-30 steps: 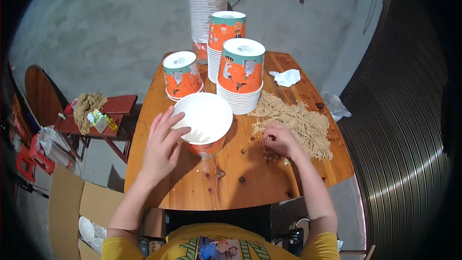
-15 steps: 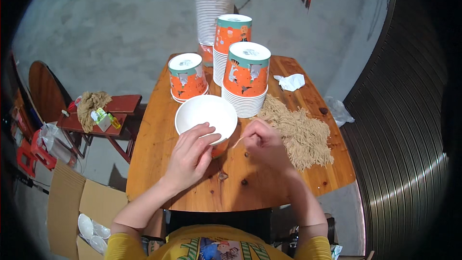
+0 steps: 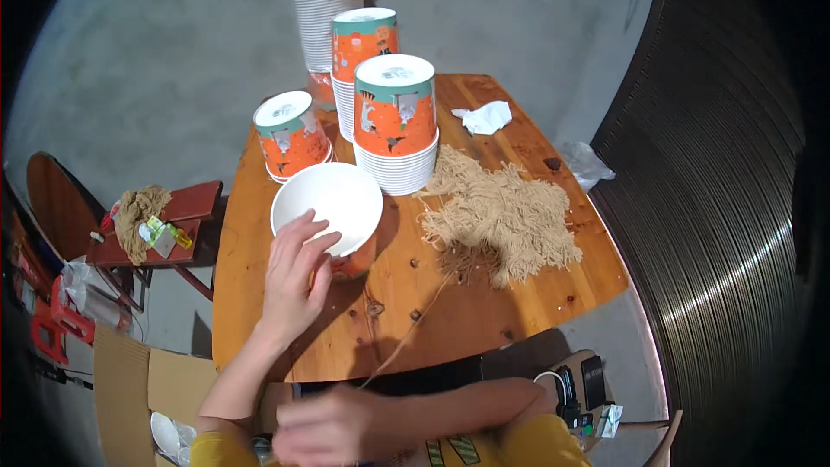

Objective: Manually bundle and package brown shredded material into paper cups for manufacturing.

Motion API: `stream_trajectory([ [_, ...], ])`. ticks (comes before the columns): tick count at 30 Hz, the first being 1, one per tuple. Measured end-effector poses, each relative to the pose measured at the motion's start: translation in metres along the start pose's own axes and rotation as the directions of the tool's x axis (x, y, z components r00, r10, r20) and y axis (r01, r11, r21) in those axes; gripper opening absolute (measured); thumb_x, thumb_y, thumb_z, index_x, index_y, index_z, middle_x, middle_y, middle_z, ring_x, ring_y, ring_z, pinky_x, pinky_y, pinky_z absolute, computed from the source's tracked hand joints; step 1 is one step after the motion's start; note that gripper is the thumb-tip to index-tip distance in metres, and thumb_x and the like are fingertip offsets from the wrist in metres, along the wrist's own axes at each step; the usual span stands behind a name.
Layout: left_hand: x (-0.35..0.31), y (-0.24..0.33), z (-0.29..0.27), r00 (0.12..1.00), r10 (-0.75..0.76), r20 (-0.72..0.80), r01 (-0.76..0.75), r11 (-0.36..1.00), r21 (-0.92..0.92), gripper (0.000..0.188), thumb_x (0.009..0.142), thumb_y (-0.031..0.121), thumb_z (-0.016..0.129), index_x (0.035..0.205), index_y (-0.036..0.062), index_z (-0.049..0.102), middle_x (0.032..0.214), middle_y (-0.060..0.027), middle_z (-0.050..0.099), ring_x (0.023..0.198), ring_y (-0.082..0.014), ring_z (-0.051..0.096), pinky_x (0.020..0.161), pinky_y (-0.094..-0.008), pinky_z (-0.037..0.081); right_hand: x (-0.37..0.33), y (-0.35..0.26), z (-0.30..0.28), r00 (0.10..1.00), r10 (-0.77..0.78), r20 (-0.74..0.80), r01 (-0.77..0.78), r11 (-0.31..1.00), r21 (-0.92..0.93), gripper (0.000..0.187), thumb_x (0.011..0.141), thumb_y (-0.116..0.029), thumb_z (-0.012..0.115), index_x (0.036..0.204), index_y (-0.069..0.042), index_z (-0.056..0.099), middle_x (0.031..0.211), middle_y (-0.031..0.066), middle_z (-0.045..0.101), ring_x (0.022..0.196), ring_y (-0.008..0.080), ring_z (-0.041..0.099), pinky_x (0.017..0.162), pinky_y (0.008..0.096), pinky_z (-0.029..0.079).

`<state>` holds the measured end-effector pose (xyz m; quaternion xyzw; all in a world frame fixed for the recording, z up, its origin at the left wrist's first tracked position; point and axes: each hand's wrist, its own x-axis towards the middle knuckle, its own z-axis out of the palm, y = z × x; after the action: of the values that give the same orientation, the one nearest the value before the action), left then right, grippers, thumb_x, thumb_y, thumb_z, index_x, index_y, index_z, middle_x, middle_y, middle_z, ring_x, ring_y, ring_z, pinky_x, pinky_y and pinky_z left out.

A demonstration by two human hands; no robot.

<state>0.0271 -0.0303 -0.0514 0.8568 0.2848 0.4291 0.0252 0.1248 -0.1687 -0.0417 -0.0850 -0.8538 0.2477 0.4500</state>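
- Left hand (image 3: 298,281): half open, fingers loosely parted and bent, fingertips over the near rim of the paper bucket (image 3: 346,195); firm contact could not be told.
- Right hand (image 3: 333,426): blurred, low by the body past the near edge of the bench (image 3: 333,350); fingers curled closed on one tan strand (image 3: 399,348), which trailed back toward the pile.
- Paper bucket: one standing mouth up, white inside, on the bench left of centre.
- Tan strand pile (image 3: 510,216): one, tangled, on the bench's right half.
- Inverted orange-and-green bucket stacks: three; short (image 3: 291,140), middle (image 3: 396,112), rear (image 3: 364,43). Buckets per stack could not be counted surely.
- Tall white-rimmed stack (image 3: 325,13): one, rearmost.
- Crumpled white tissue (image 3: 487,118): one, far right.
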Motion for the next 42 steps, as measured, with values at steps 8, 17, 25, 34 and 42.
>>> stream_trajectory([
  [8,-0.011,-0.005,-0.004,0.998,0.062,0.000,-0.062,0.996,0.063,0.036,0.073,-0.005,0.060,0.107,0.0071,0.061,0.121,-0.0127,0.056,0.126,-0.0363,0.047,0.106,-0.0533,0.033,-0.171,0.147,-0.192,0.754,0.111,-0.648,-0.656,0.054,-0.753,0.010,0.085,-0.017,0.058,0.084,-0.009,0.063,0.088,0.0080,0.059,0.084,0.0275,0.061,0.069,0.0385,0.052],
  [17,-0.010,-0.015,-0.006,0.999,-0.039,-0.035,0.040,0.998,0.041,0.031,0.078,-0.007,0.058,0.106,0.0056,0.062,0.117,-0.0128,0.058,0.124,-0.0362,0.048,0.104,-0.0500,0.038,-0.221,0.143,-0.226,0.598,0.295,-0.745,-0.782,0.014,-0.623,0.013,0.088,-0.021,0.059,0.092,-0.008,0.063,0.097,0.0081,0.057,0.093,0.0292,0.059,0.077,0.0429,0.051],
  [25,0.012,-0.018,-0.014,0.988,-0.150,0.027,0.152,0.985,-0.086,0.025,0.085,-0.002,0.057,0.109,0.0050,0.062,0.119,-0.0124,0.059,0.123,-0.0331,0.051,0.098,-0.0421,0.045,-0.134,0.130,-0.160,0.477,0.369,-0.797,-0.826,0.497,-0.264,0.010,0.088,-0.014,0.062,0.084,-0.005,0.066,0.076,0.0080,0.065,0.068,0.0208,0.061,0.061,0.0328,0.047],
  [34,0.028,-0.019,-0.006,0.896,-0.198,0.398,0.294,0.936,-0.197,0.020,0.094,0.013,0.054,0.112,0.0074,0.061,0.107,-0.0124,0.061,0.098,-0.0316,0.062,0.081,-0.0383,0.051,-0.067,0.123,-0.064,0.350,0.693,-0.630,-0.708,0.636,0.306,0.012,0.090,-0.011,0.065,0.083,-0.003,0.058,0.059,-0.0058,0.045,0.054,0.0019,0.038,0.049,0.0230,0.033],
  [42,0.030,-0.019,-0.006,0.878,-0.211,0.430,0.304,0.939,-0.159,0.021,0.095,0.014,0.054,0.112,0.0076,0.064,0.105,-0.0106,0.064,0.090,-0.0250,0.064,0.076,-0.0344,0.051,-0.054,0.122,-0.054,0.335,0.684,-0.648,-0.691,0.646,0.324,0.015,0.090,-0.012,0.065,0.081,-0.003,0.055,0.057,-0.0046,0.045,0.054,0.0020,0.038,0.050,0.0234,0.033],
])
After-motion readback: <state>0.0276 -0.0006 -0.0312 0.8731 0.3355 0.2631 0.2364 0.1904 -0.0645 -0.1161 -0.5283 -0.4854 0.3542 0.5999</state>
